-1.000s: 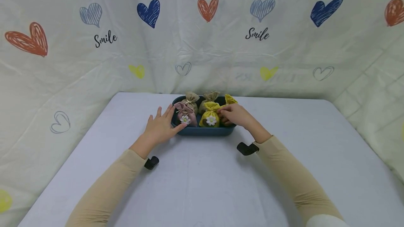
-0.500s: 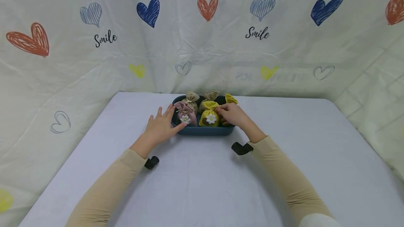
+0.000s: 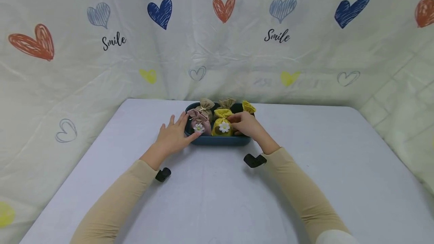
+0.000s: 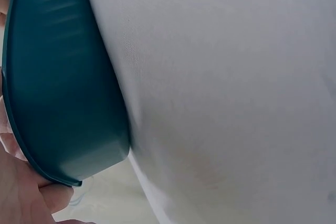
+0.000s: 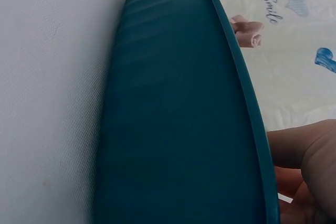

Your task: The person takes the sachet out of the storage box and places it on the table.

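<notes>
A dark blue-green tub (image 3: 220,141) stands at the table's far side with several small drawstring pouches in it. My left hand (image 3: 172,136), fingers spread, rests on its left end, the thumb along the front rim beside a pink pouch (image 3: 202,122) with a white flower. In the left wrist view, fingers reach around the tub's end. My right hand (image 3: 245,124) holds the right side of a yellow pouch (image 3: 222,114) with a white flower, front and centre in the tub; its fingertips are partly hidden. The tub wall (image 5: 178,103) hides the pouch in the right wrist view.
Behind are two beige pouches (image 3: 206,104), and another yellow pouch (image 3: 248,107) stands at the right rear, partly covered by my right hand. A white cloth covers the table (image 3: 210,195). A curtain (image 3: 217,48) printed with hearts hangs beyond the far edge.
My right hand has moved left, and the front yellow pouch has shifted slightly left with it. The left hand and the tub have stayed in place.
</notes>
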Demonstrator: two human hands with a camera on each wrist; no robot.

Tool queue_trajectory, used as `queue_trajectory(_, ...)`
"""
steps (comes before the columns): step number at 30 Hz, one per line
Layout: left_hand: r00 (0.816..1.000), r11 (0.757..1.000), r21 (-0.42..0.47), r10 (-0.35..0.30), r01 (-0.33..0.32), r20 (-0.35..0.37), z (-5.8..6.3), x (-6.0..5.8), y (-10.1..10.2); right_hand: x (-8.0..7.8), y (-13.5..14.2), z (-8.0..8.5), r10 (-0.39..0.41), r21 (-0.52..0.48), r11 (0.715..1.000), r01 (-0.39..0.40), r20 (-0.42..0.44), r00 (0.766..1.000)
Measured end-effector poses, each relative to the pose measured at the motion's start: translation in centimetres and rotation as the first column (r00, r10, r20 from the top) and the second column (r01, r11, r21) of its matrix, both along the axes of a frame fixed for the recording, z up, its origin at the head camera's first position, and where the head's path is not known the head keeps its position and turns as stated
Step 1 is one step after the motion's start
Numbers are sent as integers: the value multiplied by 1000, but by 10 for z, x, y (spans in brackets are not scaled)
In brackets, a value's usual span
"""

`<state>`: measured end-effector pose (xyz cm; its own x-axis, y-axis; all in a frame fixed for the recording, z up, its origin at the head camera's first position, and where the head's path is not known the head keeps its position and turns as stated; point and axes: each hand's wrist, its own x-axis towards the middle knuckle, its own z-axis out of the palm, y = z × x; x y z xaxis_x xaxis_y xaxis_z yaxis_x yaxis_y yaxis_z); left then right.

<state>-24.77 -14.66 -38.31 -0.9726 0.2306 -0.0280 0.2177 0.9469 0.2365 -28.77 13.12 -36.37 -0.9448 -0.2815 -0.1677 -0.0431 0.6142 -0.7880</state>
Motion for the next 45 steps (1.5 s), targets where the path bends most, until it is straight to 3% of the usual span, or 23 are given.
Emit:
queue_trajectory(14, 1000, 1000, 17, 4, -4, 21, 3, 1, 1, -4, -3, 1, 65, 61, 996, -63, -43, 997)
queue_trajectory(32, 1000, 1000, 12, 7, -8, 25, 2, 1, -1, -1, -9, -1, 51, 122, 992, -37, -110, 993)
queue_trajectory(45, 1000, 1000, 8, 12, -12, 16, 2, 0, -1, 2, -11, -1, 15, 73, 997, -4, -150, 989)
